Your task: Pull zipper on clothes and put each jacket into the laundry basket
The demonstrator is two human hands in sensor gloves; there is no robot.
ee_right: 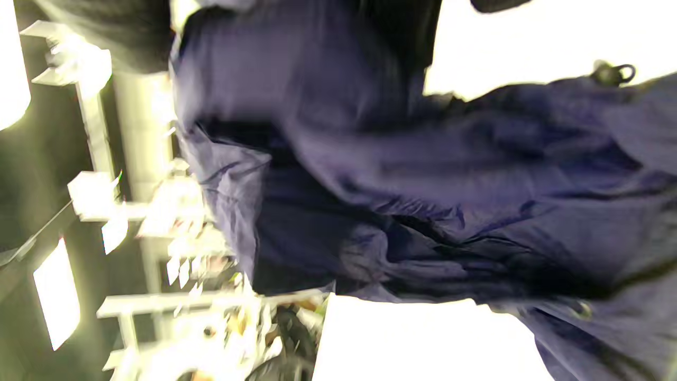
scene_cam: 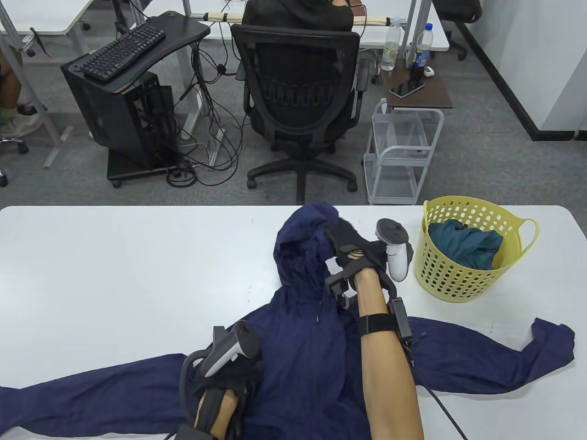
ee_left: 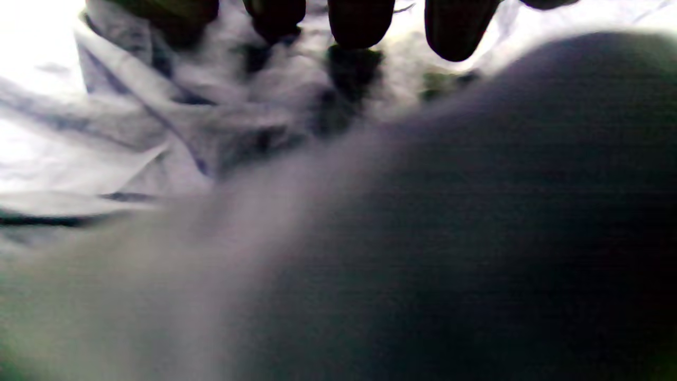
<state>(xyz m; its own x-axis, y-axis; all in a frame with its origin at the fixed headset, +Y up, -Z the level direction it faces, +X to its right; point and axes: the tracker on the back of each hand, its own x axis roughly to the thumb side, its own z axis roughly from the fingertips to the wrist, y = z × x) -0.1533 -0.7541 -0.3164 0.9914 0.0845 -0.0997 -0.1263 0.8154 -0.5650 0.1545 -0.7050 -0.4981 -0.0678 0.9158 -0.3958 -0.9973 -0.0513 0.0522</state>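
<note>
A navy hooded jacket [scene_cam: 302, 348] lies spread on the white table [scene_cam: 114, 275], sleeves out to both sides, its zipper pull [scene_cam: 318, 317] near the collar. My right hand [scene_cam: 345, 243] grips the hood and lifts it off the table; the same navy cloth [ee_right: 423, 185] fills the right wrist view. My left hand [scene_cam: 231, 373] rests on the jacket's lower body, left of the zipper line. In the left wrist view its fingertips [ee_left: 359, 21] press down on pale, blurred fabric. A yellow laundry basket [scene_cam: 467, 250] stands at the right with a teal garment [scene_cam: 465, 243] inside.
The table's far edge runs just beyond the hood. Behind it stand a black office chair [scene_cam: 300, 91], a small wire cart [scene_cam: 401, 151] and a computer stand with a keyboard [scene_cam: 121, 48]. The jacket's right sleeve end [scene_cam: 552, 341] lies below the basket.
</note>
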